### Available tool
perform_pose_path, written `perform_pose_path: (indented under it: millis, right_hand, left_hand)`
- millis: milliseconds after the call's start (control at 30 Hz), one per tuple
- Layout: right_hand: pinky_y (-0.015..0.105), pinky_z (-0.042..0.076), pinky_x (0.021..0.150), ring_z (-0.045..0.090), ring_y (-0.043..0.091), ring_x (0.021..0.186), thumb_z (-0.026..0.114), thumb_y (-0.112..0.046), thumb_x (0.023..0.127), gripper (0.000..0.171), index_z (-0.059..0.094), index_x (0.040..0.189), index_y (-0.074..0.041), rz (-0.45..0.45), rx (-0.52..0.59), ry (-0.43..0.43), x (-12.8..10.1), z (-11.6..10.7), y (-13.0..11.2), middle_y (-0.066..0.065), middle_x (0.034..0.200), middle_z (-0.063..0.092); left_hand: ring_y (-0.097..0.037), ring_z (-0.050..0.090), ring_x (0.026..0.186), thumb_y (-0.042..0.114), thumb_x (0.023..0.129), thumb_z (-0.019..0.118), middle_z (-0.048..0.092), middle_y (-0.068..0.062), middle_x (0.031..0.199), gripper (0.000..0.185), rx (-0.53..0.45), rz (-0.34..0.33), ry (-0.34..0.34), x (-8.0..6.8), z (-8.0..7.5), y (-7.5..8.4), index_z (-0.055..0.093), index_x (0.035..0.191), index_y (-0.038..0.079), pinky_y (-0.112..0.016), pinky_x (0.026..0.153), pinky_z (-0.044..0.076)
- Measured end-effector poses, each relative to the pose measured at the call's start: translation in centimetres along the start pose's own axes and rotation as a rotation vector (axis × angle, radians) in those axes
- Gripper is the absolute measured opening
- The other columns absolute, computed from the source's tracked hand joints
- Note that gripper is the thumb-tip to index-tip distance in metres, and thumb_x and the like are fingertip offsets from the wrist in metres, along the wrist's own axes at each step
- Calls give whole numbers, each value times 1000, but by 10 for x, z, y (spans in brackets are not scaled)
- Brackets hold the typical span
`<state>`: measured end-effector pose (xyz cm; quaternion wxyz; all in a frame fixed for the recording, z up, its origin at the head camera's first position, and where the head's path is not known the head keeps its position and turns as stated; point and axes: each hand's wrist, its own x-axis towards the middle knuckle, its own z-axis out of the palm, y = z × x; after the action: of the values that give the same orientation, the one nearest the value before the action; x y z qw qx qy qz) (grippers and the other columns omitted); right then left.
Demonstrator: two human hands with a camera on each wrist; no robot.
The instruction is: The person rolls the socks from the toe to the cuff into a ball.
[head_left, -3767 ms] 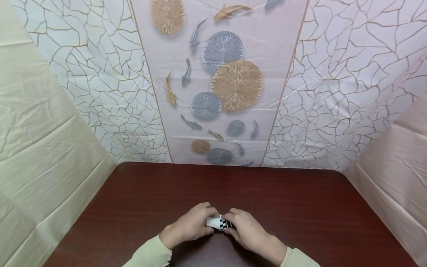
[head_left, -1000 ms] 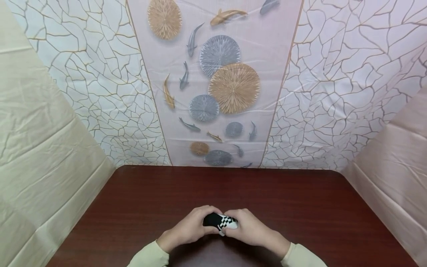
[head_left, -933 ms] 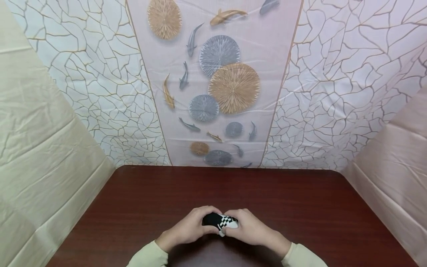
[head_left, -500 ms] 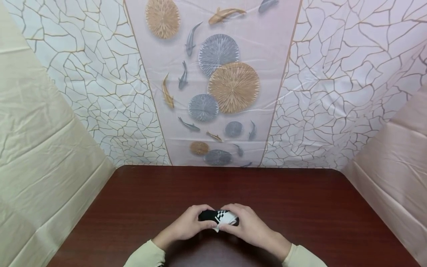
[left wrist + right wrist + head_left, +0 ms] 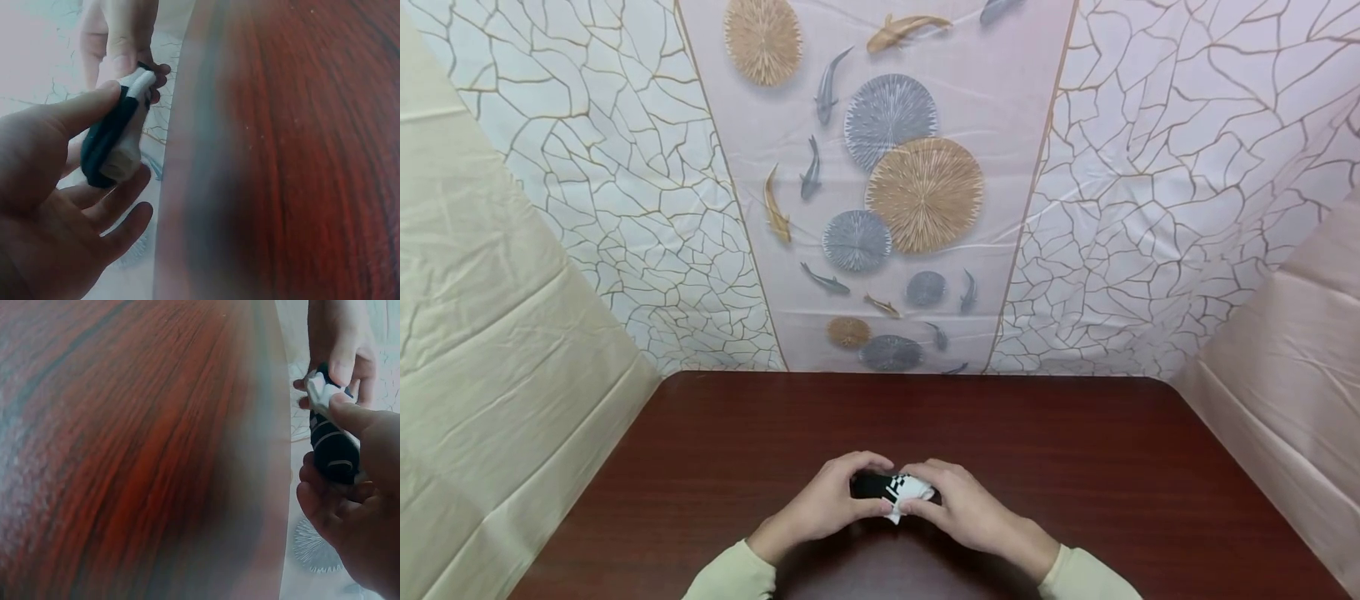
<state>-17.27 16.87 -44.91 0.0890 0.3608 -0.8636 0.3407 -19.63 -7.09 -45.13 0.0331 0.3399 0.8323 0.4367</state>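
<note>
A rolled black-and-white sock bundle (image 5: 874, 487) with a checkered band is held between both hands above the near part of the table. My left hand (image 5: 826, 502) grips its black end, thumb on the near side and forefinger arched over the far side. White cloth at the other end is pinched by my right hand (image 5: 968, 510). From the left wrist, the roll (image 5: 107, 145) shows a white layer tucked inside the black one. In the right wrist view, thin pale stripes cross the dark rounded end of the bundle (image 5: 334, 453), and both thumbs press on the white fold.
The dark red-brown wooden table (image 5: 760, 425) has rounded far corners. Behind it hangs a patterned cloth (image 5: 925, 196) with fish and round motifs. Plain pale drapes line the left (image 5: 512, 350) and right (image 5: 1292, 358) sides.
Earlier the white part lay toward the left hand; the bundle has since been turned, its black end now at the left. Over the last second, more white cloth has come out at the right.
</note>
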Motion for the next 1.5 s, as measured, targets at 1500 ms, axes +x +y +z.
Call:
perform_pose_path:
  millis: [1500]
  right_hand:
    - [25, 50, 72, 60, 4, 80, 70, -31, 95, 22, 72, 111, -15, 152, 171, -25, -6, -7, 7, -13, 92, 67]
  left_hand:
    - [-10, 63, 107, 9, 88, 78, 72, 0, 113, 17, 204, 273, 49, 0, -8, 0, 71, 101, 15, -27, 88, 51]
